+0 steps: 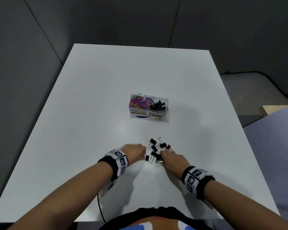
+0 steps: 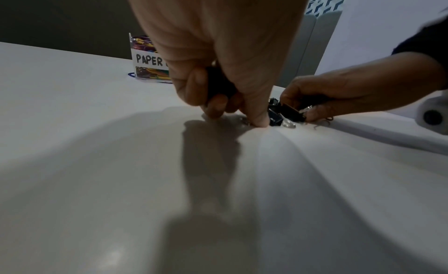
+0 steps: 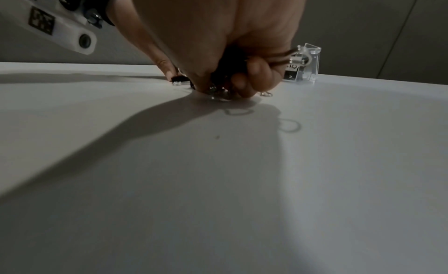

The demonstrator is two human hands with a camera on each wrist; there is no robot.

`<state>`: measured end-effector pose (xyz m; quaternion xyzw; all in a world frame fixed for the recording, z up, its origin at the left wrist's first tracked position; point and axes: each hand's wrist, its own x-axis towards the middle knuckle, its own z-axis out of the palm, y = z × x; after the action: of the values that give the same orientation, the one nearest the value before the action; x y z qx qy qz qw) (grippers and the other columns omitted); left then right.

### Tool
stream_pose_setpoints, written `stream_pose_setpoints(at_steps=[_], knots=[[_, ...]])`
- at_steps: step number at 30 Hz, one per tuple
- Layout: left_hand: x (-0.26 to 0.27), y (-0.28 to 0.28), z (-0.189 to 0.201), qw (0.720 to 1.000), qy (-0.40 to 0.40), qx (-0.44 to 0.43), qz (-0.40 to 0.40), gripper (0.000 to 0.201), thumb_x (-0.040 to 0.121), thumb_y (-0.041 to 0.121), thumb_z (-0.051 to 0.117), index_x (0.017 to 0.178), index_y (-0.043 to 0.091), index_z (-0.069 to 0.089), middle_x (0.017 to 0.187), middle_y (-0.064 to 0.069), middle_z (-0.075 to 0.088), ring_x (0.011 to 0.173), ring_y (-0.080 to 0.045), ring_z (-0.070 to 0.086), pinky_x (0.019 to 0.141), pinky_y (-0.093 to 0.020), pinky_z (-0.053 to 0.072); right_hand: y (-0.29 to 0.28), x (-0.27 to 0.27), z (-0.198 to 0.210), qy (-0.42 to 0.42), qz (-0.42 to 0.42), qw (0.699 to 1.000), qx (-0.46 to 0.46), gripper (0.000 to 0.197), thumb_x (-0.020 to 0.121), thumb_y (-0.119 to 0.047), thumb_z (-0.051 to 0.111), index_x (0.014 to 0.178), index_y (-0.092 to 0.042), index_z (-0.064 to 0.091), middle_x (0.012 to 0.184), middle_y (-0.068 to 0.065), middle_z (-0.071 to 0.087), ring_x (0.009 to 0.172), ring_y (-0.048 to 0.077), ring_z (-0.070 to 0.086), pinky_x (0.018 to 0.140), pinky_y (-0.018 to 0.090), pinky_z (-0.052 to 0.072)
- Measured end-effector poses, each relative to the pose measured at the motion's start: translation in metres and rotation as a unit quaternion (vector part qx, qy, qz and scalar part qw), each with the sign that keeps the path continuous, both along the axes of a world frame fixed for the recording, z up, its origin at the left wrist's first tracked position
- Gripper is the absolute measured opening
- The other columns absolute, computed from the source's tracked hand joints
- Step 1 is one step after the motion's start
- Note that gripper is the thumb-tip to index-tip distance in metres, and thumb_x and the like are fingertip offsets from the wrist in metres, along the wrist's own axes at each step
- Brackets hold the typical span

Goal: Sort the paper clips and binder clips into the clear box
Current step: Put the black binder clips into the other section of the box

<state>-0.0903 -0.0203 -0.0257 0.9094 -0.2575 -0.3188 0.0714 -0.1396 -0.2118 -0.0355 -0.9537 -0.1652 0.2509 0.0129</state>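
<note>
Gathering so many binder clips at once is where you could slip: both hands are already loaded, and a springy wire handle snagging its neighbour could drag a clip out of your grasp on the way up, or drop it short of the box. Overfilling a fist is the likely cause, so lift only what you hold firmly.

In the head view the loose clips lie just below the centre of the frame, a small black cluster on the white table. Your left hand sits at the cluster's left edge, fingers curled; the left wrist view shows a black clip tucked in the palm while the fingertips press down on another. Your right hand touches the cluster's lower right edge, closed round at least one clip, whose wire handles stick out past the fingers in the right wrist view.

Above the cluster, well apart and near the frame's centre, stands the clear box: coloured paper clips fill its left compartment, black clips the right, each matching its label.
</note>
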Motion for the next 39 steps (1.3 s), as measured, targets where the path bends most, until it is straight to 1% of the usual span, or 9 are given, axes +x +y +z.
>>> stream_pose_setpoints(at_steps=[3, 7, 9, 13, 18, 24, 31, 35, 39], knots=[[0.001, -0.001, 0.001, 0.999, 0.009, 0.025, -0.017, 0.03, 0.097, 0.03, 0.043, 0.113, 0.007, 0.052, 0.121, -0.01, 0.056, 0.108, -0.03, 0.057, 0.09, -0.035, 0.042, -0.002, 0.006, -0.001, 0.01, 0.017, 1.0, -0.011, 0.043, 0.1, -0.037, 0.03, 0.128, -0.006, 0.038, 0.126, 0.012, 0.047, 0.108, 0.032, 0.053, 0.077, 0.042, 0.047], [0.006, 0.0, 0.002, 0.998, 0.036, 0.036, -0.026, 0.032, 0.098, 0.03, 0.04, 0.115, 0.005, 0.05, 0.122, -0.012, 0.055, 0.107, -0.031, 0.057, 0.091, -0.037, 0.043, -0.009, 0.011, 0.002, 0.017, 0.026, 0.999, 0.015, 0.064, 0.091, -0.05, 0.008, 0.13, -0.009, 0.038, 0.129, 0.01, 0.047, 0.104, 0.032, 0.055, 0.069, 0.038, 0.041], [0.01, 0.003, 0.003, 0.998, 0.055, 0.023, -0.021, 0.03, 0.098, 0.029, 0.04, 0.113, 0.005, 0.051, 0.121, -0.012, 0.056, 0.106, -0.031, 0.058, 0.091, -0.037, 0.043, -0.012, 0.016, 0.01, 0.029, 0.014, 0.999, 0.023, 0.042, 0.1, -0.035, 0.022, 0.132, -0.011, 0.035, 0.126, 0.01, 0.05, 0.105, 0.031, 0.054, 0.077, 0.039, 0.043], [0.029, 0.011, 0.012, 0.999, 0.044, -0.012, 0.003, 0.028, 0.099, 0.029, 0.041, 0.11, 0.006, 0.052, 0.116, -0.011, 0.06, 0.103, -0.029, 0.058, 0.084, -0.03, 0.04, -0.016, 0.046, 0.034, 0.003, -0.029, 0.997, 0.065, 0.038, 0.101, -0.032, 0.027, 0.136, -0.015, 0.032, 0.12, 0.01, 0.059, 0.105, 0.028, 0.058, 0.083, 0.037, 0.045], [0.073, 0.021, 0.031, 0.999, -0.013, -0.044, 0.027, 0.027, 0.098, 0.031, 0.043, 0.109, 0.009, 0.053, 0.112, -0.008, 0.06, 0.091, -0.023, 0.056, 0.078, -0.03, 0.042, -0.02, 0.122, 0.058, -0.106, -0.075, 0.987, 0.091, 0.033, 0.101, -0.03, 0.029, 0.129, -0.015, 0.039, 0.106, 0.009, 0.063, 0.089, 0.025, 0.061, 0.078, 0.039, 0.054], [0.123, 0.019, 0.058, 0.996, -0.063, -0.064, 0.017, 0.013, 0.097, 0.025, 0.048, 0.09, 0.013, 0.049, 0.087, 0.001, 0.047, 0.077, -0.016, 0.044, 0.068, -0.026, 0.034, 0.002, 0.194, 0.059, -0.14, -0.007, 0.989, 0.039, 0.027, 0.1, -0.022, 0.036, 0.123, -0.011, 0.043, 0.108, 0.013, 0.057, 0.093, 0.03, 0.057, 0.067, 0.035, 0.042], [0.174, 0.002, 0.08, 0.994, -0.094, -0.052, -0.001, 0.02, 0.092, 0.02, 0.053, 0.102, 0.003, 0.057, 0.105, -0.015, 0.058, 0.089, -0.027, 0.054, 0.078, -0.036, 0.042, 0.015, 0.223, 0.051, -0.047, -0.035, 0.986, 0.154, 0.041, 0.089, -0.013, 0.057, 0.128, -0.01, 0.046, 0.126, 0.015, 0.047, 0.113, 0.031, 0.049, 0.094, 0.039, 0.044], [0.189, -0.017, 0.079, 0.994, -0.096, -0.054, -0.008, 0.023, 0.094, 0.023, 0.051, 0.108, 0.005, 0.057, 0.112, -0.013, 0.056, 0.1, -0.028, 0.056, 0.076, -0.03, 0.038, -0.004, 0.211, 0.057, -0.1, -0.057, 0.97, 0.215, 0.032, 0.092, -0.014, 0.05, 0.124, -0.011, 0.05, 0.127, 0.01, 0.05, 0.11, 0.026, 0.053, 0.09, 0.037, 0.046], [0.195, -0.043, 0.073, 0.993, -0.102, -0.06, -0.029, 0.023, 0.095, 0.022, 0.051, 0.11, 0.006, 0.056, 0.116, -0.012, 0.054, 0.101, -0.029, 0.057, 0.075, -0.029, 0.037, -0.029, 0.18, 0.05, -0.167, -0.092, 0.951, 0.243, 0.024, 0.092, -0.008, 0.049, 0.115, -0.009, 0.057, 0.114, 0.01, 0.056, 0.103, 0.026, 0.054, 0.082, 0.037, 0.046]])
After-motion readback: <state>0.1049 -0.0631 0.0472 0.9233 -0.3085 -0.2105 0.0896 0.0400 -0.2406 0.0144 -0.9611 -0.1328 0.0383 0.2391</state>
